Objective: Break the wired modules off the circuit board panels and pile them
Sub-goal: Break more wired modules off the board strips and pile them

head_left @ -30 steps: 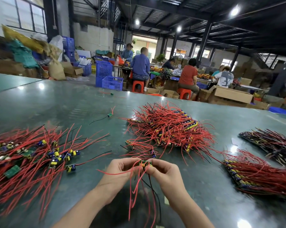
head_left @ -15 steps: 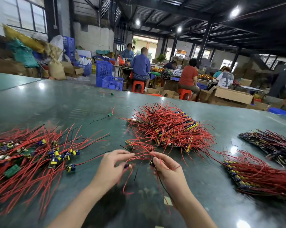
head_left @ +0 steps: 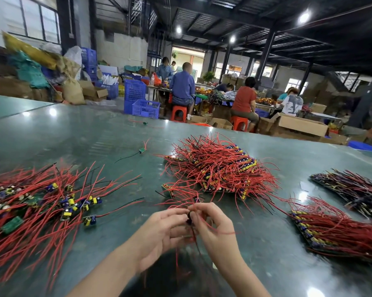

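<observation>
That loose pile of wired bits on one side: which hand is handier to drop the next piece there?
Probably the left hand. The loose pile lies on its side of the table, while the right hand is nearer the unbroken panels.

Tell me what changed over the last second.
The left hand and right hand parted half a second ago, then closed together again, both pinching a small wired piece. The loose pile and panel heap stayed put.

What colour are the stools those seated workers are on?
Red-orange plastic stools, clearest in the head view, behind the table.
</observation>
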The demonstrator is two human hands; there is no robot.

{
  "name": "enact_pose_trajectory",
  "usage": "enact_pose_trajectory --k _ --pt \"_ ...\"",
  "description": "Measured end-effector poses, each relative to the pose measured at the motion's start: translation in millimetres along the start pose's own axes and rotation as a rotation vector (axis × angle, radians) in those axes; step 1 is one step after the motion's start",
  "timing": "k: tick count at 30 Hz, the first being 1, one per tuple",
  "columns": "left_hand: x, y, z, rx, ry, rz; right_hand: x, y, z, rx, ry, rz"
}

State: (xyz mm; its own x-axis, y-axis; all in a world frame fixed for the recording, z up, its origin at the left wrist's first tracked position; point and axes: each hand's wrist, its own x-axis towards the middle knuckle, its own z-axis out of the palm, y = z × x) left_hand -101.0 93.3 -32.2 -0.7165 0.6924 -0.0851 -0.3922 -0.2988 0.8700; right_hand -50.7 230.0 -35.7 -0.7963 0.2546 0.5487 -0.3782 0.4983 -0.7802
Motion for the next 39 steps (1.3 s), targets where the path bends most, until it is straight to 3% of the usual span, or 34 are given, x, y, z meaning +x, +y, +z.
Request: enact_pose_trajectory --k 5,13,17,20,23,34,39 --pt "-2 -4 -1 0.04 -0.099 -0.085 1 3 -1 -0.095 0.003 -0.051" --pt "-1 -13 10 0.258 0.047 -0.061 3 6 -4 -0.159 0.007 -0.055" --pt "0 -15 11 0.386 0.042 0.052 11 2 -14 0.19 0.024 0.32" --pt "-2 -15 14 0.378 -0.005 0.108 13 2 -12 0.719 0.017 0.667" --pt "-3 -15 16 0.354 -0.004 0.117 13 2 -12 0.898 0.03 0.798" --pt "0 -11 25 0.396 0.02 -0.009 13 1 -19 0.651 0.225 0.627" --pt "3 -18 16 0.762 0.164 0.075 14 -4 -22 0.296 0.143 0.402"
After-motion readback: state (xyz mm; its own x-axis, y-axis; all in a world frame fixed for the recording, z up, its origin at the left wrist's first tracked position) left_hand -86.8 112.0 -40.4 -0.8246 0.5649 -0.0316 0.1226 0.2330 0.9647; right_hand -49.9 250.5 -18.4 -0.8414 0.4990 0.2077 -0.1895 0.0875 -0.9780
